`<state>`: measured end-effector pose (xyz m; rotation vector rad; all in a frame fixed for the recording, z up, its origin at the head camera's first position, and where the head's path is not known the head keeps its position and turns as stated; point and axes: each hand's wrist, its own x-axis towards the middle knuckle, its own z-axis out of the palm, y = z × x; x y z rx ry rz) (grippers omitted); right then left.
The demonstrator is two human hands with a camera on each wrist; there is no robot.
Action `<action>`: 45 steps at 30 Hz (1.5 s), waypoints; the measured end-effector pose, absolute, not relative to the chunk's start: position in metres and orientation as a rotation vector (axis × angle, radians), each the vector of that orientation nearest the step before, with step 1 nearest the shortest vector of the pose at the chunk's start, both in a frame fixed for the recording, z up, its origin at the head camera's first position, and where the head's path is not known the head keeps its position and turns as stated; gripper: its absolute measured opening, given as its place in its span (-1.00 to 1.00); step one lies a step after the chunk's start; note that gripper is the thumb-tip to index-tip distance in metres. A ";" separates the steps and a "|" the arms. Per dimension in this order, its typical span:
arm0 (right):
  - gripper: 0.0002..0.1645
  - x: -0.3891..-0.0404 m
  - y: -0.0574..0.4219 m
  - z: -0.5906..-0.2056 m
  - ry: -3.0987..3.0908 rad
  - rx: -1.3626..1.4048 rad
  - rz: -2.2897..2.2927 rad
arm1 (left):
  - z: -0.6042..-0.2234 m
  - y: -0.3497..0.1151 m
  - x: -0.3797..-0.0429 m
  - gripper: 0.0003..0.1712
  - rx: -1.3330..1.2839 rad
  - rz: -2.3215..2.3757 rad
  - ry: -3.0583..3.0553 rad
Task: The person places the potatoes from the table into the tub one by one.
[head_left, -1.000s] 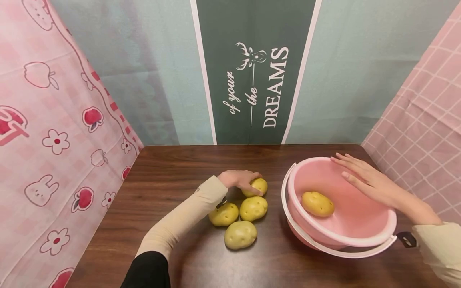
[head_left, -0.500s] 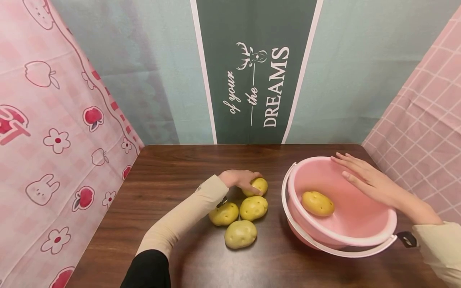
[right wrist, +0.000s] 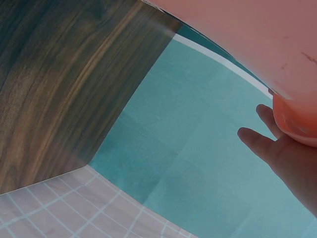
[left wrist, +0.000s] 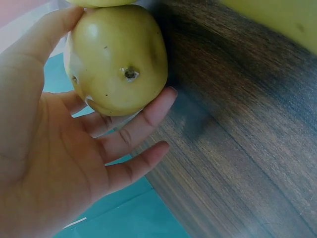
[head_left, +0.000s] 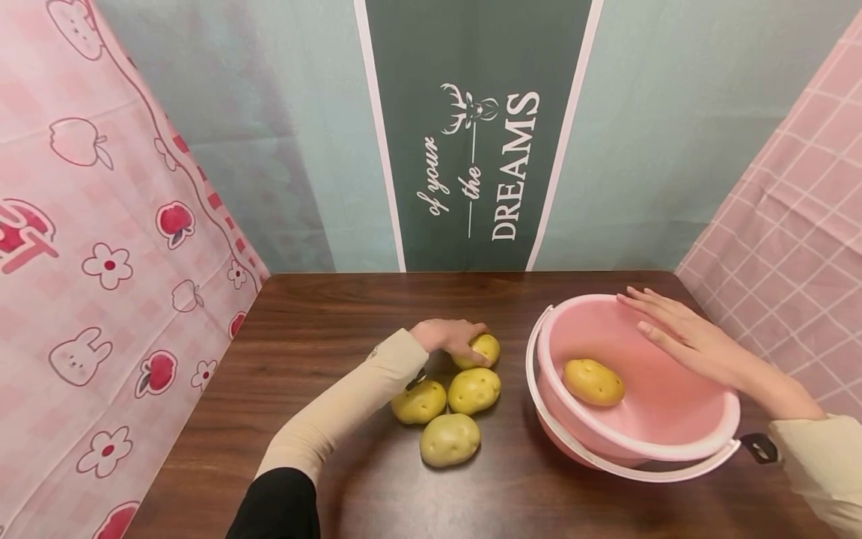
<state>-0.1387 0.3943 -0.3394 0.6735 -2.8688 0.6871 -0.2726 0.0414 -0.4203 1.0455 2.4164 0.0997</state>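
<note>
Head view: near the middle of the frame, my left grip (head_left: 450,337) holds a yellow potato, the gripped potato (head_left: 486,349), with my thumb on its near side and my fingers over its far side. Just below it lies the middle potato (head_left: 474,390); left of that, by my wrist, is the left potato (head_left: 419,401), and under both is the pale potato (head_left: 450,440). All three lie on the brown wooden worktop (head_left: 377,486). At right stands the pink bucket (head_left: 673,408), its white handle (head_left: 646,474) hanging along the lower left outside, and the inside potato (head_left: 594,382) lies in it. My right grip (head_left: 697,337) rests on the upper right of the bucket's rim, fingers straight and the thumb apart from them.

Left wrist view: the gripped potato fills the upper middle, my thumb at its upper left and fingers beneath it; the lowest finger stands clear. Yellow shapes show at the top edge and in the upper right corner.

Right wrist view: my right grip is at the lower right, fingertips spread past the bucket's edge, part of it hidden by the bucket. Teal cloth (right wrist: 183,134) spans the middle, white-lined pink cloth (right wrist: 99,203) the lower left.
</note>
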 end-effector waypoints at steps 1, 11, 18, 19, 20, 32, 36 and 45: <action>-0.37 -0.139 0.394 -0.339 -2.868 0.674 0.686 | -0.420 0.041 -0.272 -0.15 1.043 0.099 2.417; -0.37 -0.139 0.394 -0.339 -2.867 0.671 0.692 | -0.413 0.040 -0.272 -0.17 1.040 0.109 2.439; -0.36 -0.138 0.394 -0.341 -2.858 0.681 0.686 | -0.410 0.039 -0.273 -0.18 1.041 0.128 2.442; -0.36 -0.138 0.394 -0.341 -2.858 0.682 0.688 | -0.410 0.039 -0.273 -0.18 1.041 0.127 2.444; -0.36 -0.138 0.394 -0.342 -2.858 0.682 0.690 | -0.410 0.039 -0.273 -0.17 1.041 0.126 2.446; -0.38 -0.139 0.395 -0.341 -2.826 0.717 0.662 | -0.410 0.039 -0.274 -0.15 1.039 0.149 2.439; -0.38 -0.139 0.394 -0.340 -2.819 0.725 0.663 | -0.410 0.038 -0.273 -0.16 1.048 0.165 2.436; -0.38 -0.138 0.394 -0.340 -2.823 0.726 0.671 | -0.406 0.036 -0.272 -0.17 1.060 0.196 2.431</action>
